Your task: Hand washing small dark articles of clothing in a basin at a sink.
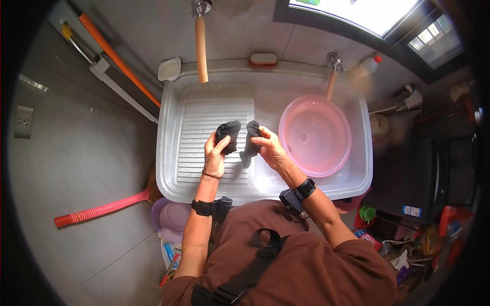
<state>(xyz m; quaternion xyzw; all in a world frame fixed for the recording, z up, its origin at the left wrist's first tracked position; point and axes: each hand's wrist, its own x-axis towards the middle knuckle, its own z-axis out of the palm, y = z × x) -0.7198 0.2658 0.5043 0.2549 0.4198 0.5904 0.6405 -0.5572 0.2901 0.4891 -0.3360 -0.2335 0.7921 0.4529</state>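
Observation:
My left hand (217,151) grips a bunched black cloth (229,137), probably a sock, with the thumb pressed on its front. A second black cloth (253,137) of similar look is pinched in my right hand (270,147), its lower end hanging down. A narrow gap separates the two cloths. Both hands are above the ribbed washboard (191,153) built into the left part of a grey laundry sink (264,187). To the right of my right hand, a round pink basin (282,128) stands in the sink, seemingly with water in it.
A faucet with a tan hose (201,49) hangs over the sink's back left. Another faucet (335,61) reaches towards the basin. On the back rim sit a scrub brush (263,61) and a white dish (169,69). A red-capped bottle (368,67) stands at the back right corner.

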